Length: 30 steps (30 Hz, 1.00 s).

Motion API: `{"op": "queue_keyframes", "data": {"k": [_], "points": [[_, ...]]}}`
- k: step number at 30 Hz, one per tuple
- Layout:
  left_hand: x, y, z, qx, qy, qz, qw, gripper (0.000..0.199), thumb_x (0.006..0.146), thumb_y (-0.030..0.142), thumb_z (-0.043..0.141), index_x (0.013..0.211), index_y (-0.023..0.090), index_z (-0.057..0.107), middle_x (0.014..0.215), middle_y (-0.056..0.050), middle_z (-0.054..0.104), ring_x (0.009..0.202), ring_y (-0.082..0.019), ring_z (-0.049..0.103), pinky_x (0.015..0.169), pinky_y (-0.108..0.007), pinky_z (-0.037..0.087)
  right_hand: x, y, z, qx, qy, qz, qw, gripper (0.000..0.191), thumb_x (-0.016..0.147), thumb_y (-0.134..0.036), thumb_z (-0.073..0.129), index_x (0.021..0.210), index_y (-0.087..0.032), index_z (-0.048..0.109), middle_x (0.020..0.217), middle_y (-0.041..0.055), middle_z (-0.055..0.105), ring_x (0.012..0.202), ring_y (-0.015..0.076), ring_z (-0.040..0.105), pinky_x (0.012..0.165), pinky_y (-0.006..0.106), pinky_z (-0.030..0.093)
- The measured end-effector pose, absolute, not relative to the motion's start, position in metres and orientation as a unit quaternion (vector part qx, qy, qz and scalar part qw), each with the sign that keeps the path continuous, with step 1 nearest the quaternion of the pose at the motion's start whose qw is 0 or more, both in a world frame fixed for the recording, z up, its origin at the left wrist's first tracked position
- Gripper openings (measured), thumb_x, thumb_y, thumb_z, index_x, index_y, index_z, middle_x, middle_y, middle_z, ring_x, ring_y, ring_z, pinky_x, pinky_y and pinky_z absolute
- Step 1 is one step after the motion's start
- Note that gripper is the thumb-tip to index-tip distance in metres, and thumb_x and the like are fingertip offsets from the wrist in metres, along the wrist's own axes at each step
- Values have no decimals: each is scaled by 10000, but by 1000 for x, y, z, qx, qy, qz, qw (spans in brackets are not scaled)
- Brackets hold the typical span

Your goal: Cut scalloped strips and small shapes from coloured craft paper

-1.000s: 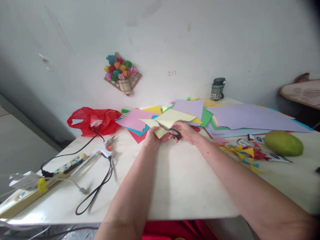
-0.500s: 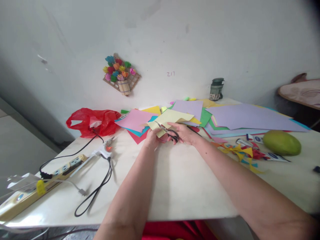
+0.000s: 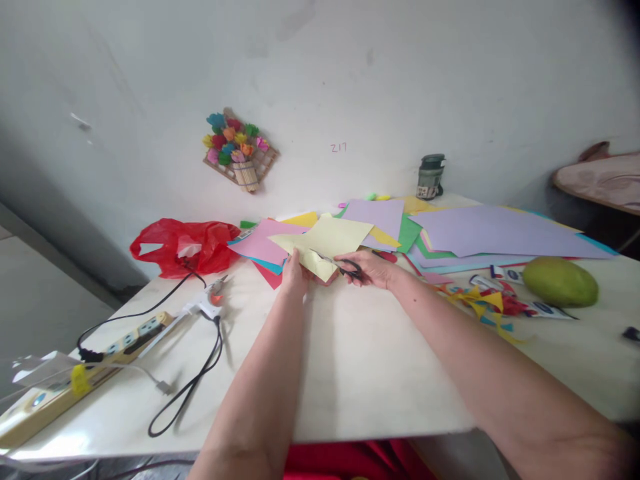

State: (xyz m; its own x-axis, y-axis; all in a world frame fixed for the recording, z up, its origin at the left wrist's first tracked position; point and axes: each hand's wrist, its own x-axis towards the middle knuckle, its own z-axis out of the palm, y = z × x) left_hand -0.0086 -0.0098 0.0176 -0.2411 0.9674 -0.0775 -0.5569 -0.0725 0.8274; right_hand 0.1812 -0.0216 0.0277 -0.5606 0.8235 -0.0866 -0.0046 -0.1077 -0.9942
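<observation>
A pale yellow sheet of paper is held up over the white table, its near edge drooping toward me. My left hand grips its left side, thumb on top and fingers underneath. In my right hand is a pair of scissors with dark handles, fingers closed round them. The blades point left and lie at the near part of the sheet, where a cut line shows. Behind and left of the sheet lie pink paper and red paper.
Large lilac sheets cover the right rear. A green mango-like fruit, glue tubes and yellow paper scraps sit at right. At left are a glue gun, a power strip, cords and a red plastic bag.
The pale yellow sheet has swung round, its corner now reaching farther left. My left hand has moved slightly left and grips its edge; the scissors have shifted a little right.
</observation>
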Motion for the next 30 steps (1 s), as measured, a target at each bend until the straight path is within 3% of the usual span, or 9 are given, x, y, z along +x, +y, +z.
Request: {"op": "queue_keyframes", "data": {"k": [5, 13, 18, 23, 30], "points": [[-11, -2, 13, 238, 436, 694, 521, 135, 880, 226, 542, 981, 154, 596, 725, -34, 660, 672, -176, 668, 658, -293, 546, 180, -30, 37, -388, -572, 662, 288, 243, 742, -303, 748, 769, -125, 585, 516, -32, 572, 352, 33, 450, 341, 138, 321], [-10, -5, 12, 300, 443, 653, 536, 88, 880, 218, 534, 838, 157, 581, 621, -46, 626, 567, -199, 643, 543, -302, 523, 188, -21, 31, -393, -631, 620, 249, 261, 799, -378, 682, 764, -139, 584, 575, 22, 644, 393, 73, 538, 289, 155, 258], [-13, -7, 12, 313, 449, 625, 557, 82, 839, 237, 608, 841, 158, 584, 669, -82, 645, 670, -251, 680, 590, -353, 544, 191, -20, 30, -401, -662, 591, 228, 315, 736, -378, 763, 696, -153, 546, 577, 18, 650, 385, 64, 537, 280, 150, 251], [-12, -11, 13, 337, 424, 609, 579, 112, 804, 233, 640, 893, 171, 613, 750, -98, 689, 735, -269, 697, 630, -390, 572, 192, -19, 29, -393, -659, 598, 233, 281, 783, -366, 710, 699, -151, 549, 585, 25, 651, 383, 61, 522, 280, 150, 254], [-12, -15, 12, 385, 407, 554, 616, 178, 811, 299, 638, 932, 169, 653, 678, -111, 680, 573, -266, 672, 515, -383, 549, 199, -16, 26, -347, -661, 616, 252, 336, 802, -462, 662, 848, -139, 584, 600, 35, 654, 412, 87, 540, 303, 167, 253]]}}
